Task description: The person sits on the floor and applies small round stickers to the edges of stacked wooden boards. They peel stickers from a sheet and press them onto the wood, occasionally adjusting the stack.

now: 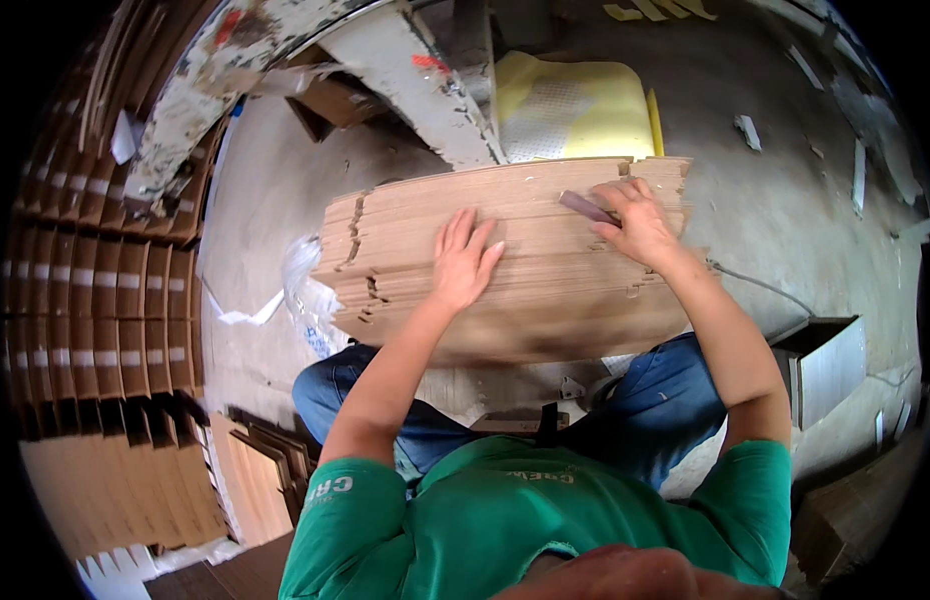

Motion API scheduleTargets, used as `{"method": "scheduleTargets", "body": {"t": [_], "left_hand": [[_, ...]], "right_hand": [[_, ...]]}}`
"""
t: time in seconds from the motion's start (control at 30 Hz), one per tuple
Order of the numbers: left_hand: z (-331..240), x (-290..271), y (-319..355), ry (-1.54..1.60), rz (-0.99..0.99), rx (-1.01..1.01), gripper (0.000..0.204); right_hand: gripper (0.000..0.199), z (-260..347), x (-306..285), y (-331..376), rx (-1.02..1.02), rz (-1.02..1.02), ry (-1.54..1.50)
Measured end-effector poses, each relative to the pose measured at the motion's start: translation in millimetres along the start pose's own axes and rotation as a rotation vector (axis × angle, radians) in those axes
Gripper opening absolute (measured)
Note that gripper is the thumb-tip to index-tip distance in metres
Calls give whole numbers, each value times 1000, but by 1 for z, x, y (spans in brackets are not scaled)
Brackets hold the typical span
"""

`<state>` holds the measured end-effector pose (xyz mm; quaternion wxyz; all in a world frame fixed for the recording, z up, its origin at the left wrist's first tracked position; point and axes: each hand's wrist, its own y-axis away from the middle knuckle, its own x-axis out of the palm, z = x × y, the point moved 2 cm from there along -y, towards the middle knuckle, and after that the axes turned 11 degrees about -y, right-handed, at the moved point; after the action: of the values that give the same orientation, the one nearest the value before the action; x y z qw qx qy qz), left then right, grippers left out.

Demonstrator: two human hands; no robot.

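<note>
Both hands (465,262) on brown cardboard stack (545,300)

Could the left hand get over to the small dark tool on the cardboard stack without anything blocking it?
Probably yes. The left hand lies flat on the cardboard stack, and the stretch of cardboard between it and the dark tool is bare. The right hand already grips that tool, though, so it would meet those fingers.

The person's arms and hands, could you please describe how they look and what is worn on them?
Both forearms are bare from the elbow down, and the left hand and right hand wear no gloves. Short green sleeves of a T-shirt cover the upper arms; the left sleeve bears pale printed lettering. I can make out no watch or rings.
</note>
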<state>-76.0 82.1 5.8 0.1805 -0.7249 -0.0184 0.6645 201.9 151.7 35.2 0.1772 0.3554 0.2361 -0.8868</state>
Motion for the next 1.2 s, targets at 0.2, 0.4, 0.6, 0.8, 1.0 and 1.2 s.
{"method": "scheduleTargets", "body": {"t": [0.2,0.4,0.6,0.8,1.0,1.2], "left_hand": [[76,-96,143,-152,63,-270,20],[118,-237,236,-215,-253,-984,26],[134,-213,186,-2,-298,-803,21],[151,-106,168,-229,608,-449,35],[158,-32,201,-342,823,-277,25],[147,-72,157,-251,244,-191,21]], "right_hand": [[44,1,8,17,-23,-15,54],[37,-3,25,28,-62,22,65],[28,10,28,39,-170,68,82],[20,22,37,27,-120,49,0],[19,24,42,19,-149,34,-29],[19,16,37,7,-116,-13,-26]]}}
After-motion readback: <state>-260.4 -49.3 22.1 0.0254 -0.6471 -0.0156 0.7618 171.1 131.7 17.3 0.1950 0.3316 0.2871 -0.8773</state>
